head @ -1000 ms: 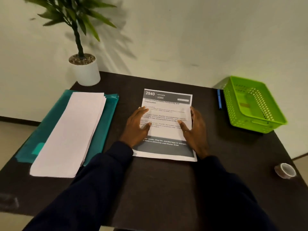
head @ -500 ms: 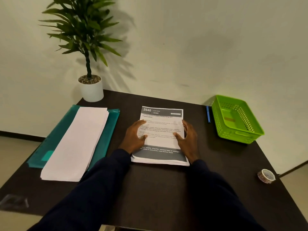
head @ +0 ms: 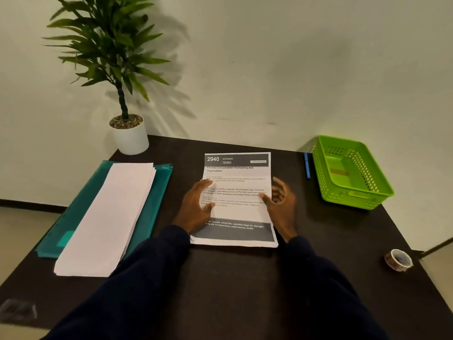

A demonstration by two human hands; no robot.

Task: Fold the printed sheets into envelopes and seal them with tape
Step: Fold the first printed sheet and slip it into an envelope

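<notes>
Condition: the stack of printed sheets lies flat on the table, directly under and between both grips, header end away from me. My left grip is wide, fingers straight, pressing the left margin of the top sheet. My right grip is loosely curled and holds nothing; only the thumb tip meets the right margin, and the fingers hang just outboard of the paper edge. Judged step: separating one sheet for the first fold; no fold is made yet. Hazard 1: the right grip lifts two or more sheets together, since the edges lie flush and the thumb gives little separation. Hazard 2: if the left grip eases off during the lift, the stack may skew, and a fold made from a skewed sheet will run off square. Hazard 3: my sleeves cross the near edge of the stack and may drag or crease the lower sheets. Hazard 4: the tape roll sits well outboard of the right grip, near the table edge; a blind reach could push it off. The green basket and blue pen lie beyond the right grip. A pile of white paper on a teal folder lies outboard of the left grip; a wide elbow swing could disturb it.
</notes>
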